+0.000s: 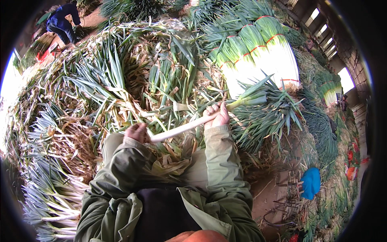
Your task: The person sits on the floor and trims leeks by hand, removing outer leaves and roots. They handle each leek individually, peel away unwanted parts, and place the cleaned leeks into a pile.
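Observation:
My right hand grips a long Welsh onion around the upper part of its white stalk. The onion's green leaves point up to the right, and its root end slants down to the left. Close beside that root end is my left hand, fingers curled and slightly blurred; whether it holds the roots cannot be made out. Stripped, dry onion leaves lie in my lap between my knees. To the right of my right hand, a heap of green onion tops spreads out.
Onion bundles tied with red bands stand at the upper right. Loose onions lie at lower left. Leaf waste is piled ahead. A blue object sits right, near metal bars. Another person bends over, upper left.

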A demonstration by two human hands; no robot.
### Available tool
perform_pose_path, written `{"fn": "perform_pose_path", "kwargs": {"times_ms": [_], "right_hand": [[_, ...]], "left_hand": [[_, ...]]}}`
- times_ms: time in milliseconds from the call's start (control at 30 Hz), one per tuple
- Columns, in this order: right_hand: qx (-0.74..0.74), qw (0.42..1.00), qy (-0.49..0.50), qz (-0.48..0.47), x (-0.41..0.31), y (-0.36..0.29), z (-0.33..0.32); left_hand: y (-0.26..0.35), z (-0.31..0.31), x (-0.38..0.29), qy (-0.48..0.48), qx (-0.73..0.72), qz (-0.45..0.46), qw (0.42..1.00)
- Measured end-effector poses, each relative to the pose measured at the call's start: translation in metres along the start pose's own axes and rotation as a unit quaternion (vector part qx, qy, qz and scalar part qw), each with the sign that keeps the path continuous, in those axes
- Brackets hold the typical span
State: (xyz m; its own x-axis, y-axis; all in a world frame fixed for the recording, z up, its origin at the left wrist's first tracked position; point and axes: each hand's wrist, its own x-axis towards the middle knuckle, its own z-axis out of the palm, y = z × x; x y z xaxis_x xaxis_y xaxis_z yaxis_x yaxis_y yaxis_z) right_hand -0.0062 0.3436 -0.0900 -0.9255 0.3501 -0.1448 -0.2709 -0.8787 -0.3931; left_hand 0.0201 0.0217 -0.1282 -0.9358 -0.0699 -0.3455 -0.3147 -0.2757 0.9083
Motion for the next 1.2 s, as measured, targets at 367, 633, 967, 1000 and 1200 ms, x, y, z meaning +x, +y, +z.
{"fn": "perform_pose_path", "kwargs": {"times_ms": [367,633,967,1000,1200], "right_hand": [[-0.005,1.0,-0.008,0.005,0.001,0.006,-0.002],[-0.056,0.998,0.019,0.025,-0.017,0.03,0.013],[0.001,0.999,0.025,0.036,-0.015,0.014,0.007],[0.005,0.998,0.042,0.045,-0.011,0.01,0.006],[0.078,0.995,0.031,0.059,0.026,-0.01,-0.003]], "left_hand": [[0.093,-0.061,0.008,0.105,0.057,0.077,0.99],[0.046,0.062,-0.049,-0.147,0.581,0.287,0.747],[0.119,0.017,-0.072,-0.231,0.692,0.145,0.669],[0.135,0.001,-0.082,-0.204,0.695,0.147,0.673],[0.221,-0.118,-0.145,-0.077,0.715,0.296,0.629]]}}
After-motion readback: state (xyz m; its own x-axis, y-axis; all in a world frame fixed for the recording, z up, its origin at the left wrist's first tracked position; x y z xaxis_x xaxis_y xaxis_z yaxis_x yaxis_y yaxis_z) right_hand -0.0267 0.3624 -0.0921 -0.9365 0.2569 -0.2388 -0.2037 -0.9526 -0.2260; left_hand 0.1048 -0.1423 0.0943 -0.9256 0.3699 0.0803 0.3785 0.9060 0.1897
